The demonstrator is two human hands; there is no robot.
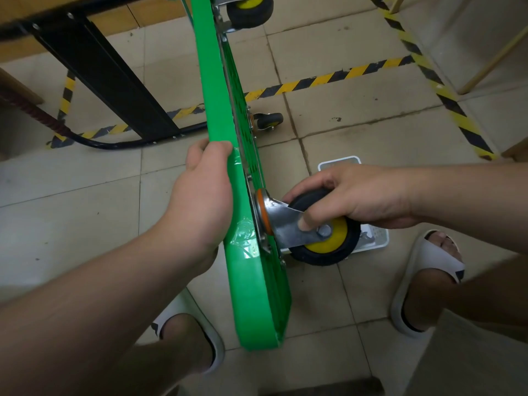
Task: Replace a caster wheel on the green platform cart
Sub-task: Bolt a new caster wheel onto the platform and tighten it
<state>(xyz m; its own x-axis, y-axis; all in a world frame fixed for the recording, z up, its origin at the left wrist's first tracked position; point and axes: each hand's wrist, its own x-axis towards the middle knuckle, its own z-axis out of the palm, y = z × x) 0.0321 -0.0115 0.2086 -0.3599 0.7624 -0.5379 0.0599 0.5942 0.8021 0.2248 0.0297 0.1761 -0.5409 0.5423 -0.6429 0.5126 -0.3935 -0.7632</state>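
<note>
The green platform cart (251, 281) stands on its edge on the tiled floor, its underside facing right. My left hand (203, 201) grips the cart's upper edge, fingers curled over it. My right hand (351, 195) grips a caster wheel (328, 241) with a black tyre, yellow hub and metal bracket, held against the underside near me. Another caster (250, 8) is at the cart's far end, and a smaller one (268, 121) shows near the floor.
A white tray (374, 238) with metal tools lies on the floor behind the held caster. A black table frame (108, 78) stands at the left. Yellow-black tape (328, 78) marks the floor. My feet in white slippers (428, 278) are on either side of the cart.
</note>
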